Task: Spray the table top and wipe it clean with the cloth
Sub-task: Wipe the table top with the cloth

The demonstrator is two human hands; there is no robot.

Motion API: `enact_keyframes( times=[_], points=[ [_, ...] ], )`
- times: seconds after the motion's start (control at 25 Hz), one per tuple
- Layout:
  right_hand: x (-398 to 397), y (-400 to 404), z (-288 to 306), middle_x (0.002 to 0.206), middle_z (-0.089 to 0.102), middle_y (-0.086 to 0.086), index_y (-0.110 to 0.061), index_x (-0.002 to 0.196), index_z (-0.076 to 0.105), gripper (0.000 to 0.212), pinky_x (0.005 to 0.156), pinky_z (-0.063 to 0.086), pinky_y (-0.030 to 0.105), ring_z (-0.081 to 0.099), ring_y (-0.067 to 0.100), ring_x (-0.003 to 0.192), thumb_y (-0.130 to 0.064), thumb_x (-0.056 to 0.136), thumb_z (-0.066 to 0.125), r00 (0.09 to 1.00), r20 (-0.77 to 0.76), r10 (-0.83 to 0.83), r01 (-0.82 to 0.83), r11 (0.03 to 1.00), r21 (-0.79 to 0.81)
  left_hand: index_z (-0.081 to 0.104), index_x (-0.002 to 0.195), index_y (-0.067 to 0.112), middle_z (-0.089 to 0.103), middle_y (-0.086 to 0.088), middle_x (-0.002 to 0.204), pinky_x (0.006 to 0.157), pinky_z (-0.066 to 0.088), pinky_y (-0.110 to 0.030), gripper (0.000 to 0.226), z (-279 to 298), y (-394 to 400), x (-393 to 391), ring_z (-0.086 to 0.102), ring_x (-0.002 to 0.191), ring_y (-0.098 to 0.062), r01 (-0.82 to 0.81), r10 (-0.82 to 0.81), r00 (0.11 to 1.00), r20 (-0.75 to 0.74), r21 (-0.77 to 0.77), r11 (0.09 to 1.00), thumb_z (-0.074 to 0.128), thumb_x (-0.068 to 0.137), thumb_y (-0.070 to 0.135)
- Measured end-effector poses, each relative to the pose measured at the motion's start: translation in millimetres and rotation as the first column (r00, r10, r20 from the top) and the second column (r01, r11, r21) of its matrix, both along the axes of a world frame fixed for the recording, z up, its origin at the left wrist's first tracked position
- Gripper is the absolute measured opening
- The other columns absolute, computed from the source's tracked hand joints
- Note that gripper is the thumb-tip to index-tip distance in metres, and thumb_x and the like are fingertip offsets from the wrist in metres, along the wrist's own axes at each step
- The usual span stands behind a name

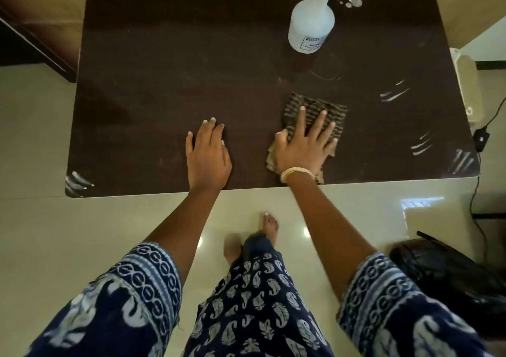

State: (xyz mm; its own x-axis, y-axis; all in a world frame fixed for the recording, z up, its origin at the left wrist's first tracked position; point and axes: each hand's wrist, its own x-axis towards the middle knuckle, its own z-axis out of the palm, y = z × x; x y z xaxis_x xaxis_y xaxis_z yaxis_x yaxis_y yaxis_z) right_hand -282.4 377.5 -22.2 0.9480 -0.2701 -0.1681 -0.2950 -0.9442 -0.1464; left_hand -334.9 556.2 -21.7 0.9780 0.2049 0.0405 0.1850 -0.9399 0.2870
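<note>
Right at the near edge of the dark brown wooden counter [164,83], both hands are lying flat. The left hand [208,159] is resting palm down on bare wood near the middle of that edge, its fingers [212,129] straight and pressed together, holding nothing. Just beside it, the right hand [305,143], with a pale bangle at the wrist [297,172], is pressing down on the brown striped folded cloth [332,113], fingers [320,122] spread wide across it. The cloth is sitting right of centre, its near end reaching almost to the near edge and poking out under the wrist.

White streaky smears [394,92] are showing along the right edge and at both near corners.

Further back, the translucent white plastic spray bottle with a blue nozzle [312,25] is standing upright toward the far right part of the counter, well apart from the cloth. Small white droplets [353,2] are sitting just beside it, on the side toward the right edge.
</note>
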Motion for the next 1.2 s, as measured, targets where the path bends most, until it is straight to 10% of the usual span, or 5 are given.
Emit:
enact_keyframes(
  times=[0.24,0.44,0.64,0.84,1.2],
  points=[
    [-6.1,-1.9,1.8,0.164,0.013,0.001,-0.045,0.152,0.02,0.069,0.119,0.013,0.054,0.011,0.031,0.15,-0.058,0.086,0.035,0.718,0.028,0.695,-0.695,0.719,-0.011,0.052,0.134,0.013,0.045,-0.007,0.148,0.116,0.026,-0.048,0.04,-1.7,-0.2,1.9,0.036,0.142,-0.022,0.0,0.0,1.0,0.001,0.001,1.0,0.036,0.098,0.019],
    [26.8,-112.7,1.9,0.163,0.016,-0.001,-0.045,0.15,0.024,0.069,0.119,0.012,0.055,0.013,0.03,0.15,-0.054,0.084,0.037,0.97,0.087,0.225,-0.228,0.973,0.024,0.05,0.138,0.014,0.045,-0.007,0.149,0.117,0.025,-0.047,0.041,-3.7,0.4,2.0,0.035,0.143,-0.023,-0.018,0.019,1.0,-0.024,0.024,1.0,0.036,0.1,0.022],
    [34.1,-37.7,1.9,0.164,0.002,0.013,-0.029,0.156,0.013,0.072,0.118,0.003,0.06,0.001,0.041,0.149,-0.054,0.091,0.028,0.975,0.003,-0.22,0.22,0.975,0.027,0.05,0.138,0.012,0.044,-0.008,0.15,0.12,0.021,-0.047,0.041,2.3,10.5,-12.0,0.035,0.143,-0.024,-0.021,0.021,0.999,-0.048,-0.008,1.0,0.035,0.102,0.024],
    [28.0,102.9,1.4,0.163,0.0,0.018,-0.026,0.157,0.008,0.075,0.116,0.003,0.062,-0.002,0.045,0.148,-0.058,0.091,0.025,0.985,-0.02,0.172,-0.172,0.985,0.019,0.05,0.137,0.008,0.044,-0.012,0.149,0.118,0.021,-0.049,0.039,0.7,65.9,-82.9,0.036,0.142,-0.026,-0.2,0.201,0.98,0.002,0.035,0.979,0.038,0.102,0.02],
    [-40.6,142.2,-3.5,0.164,0.013,0.002,-0.045,0.152,0.019,0.065,0.119,0.012,0.057,0.011,0.033,0.15,-0.056,0.089,0.033,0.319,0.016,0.948,-0.947,0.32,-0.019,0.039,0.145,0.007,0.034,-0.013,0.155,0.119,0.024,-0.047,0.044,-5.5,89.9,-129.9,0.028,0.146,-0.028,-0.298,0.299,0.95,-0.09,0.024,0.954,0.034,0.103,0.02]
  ],
)
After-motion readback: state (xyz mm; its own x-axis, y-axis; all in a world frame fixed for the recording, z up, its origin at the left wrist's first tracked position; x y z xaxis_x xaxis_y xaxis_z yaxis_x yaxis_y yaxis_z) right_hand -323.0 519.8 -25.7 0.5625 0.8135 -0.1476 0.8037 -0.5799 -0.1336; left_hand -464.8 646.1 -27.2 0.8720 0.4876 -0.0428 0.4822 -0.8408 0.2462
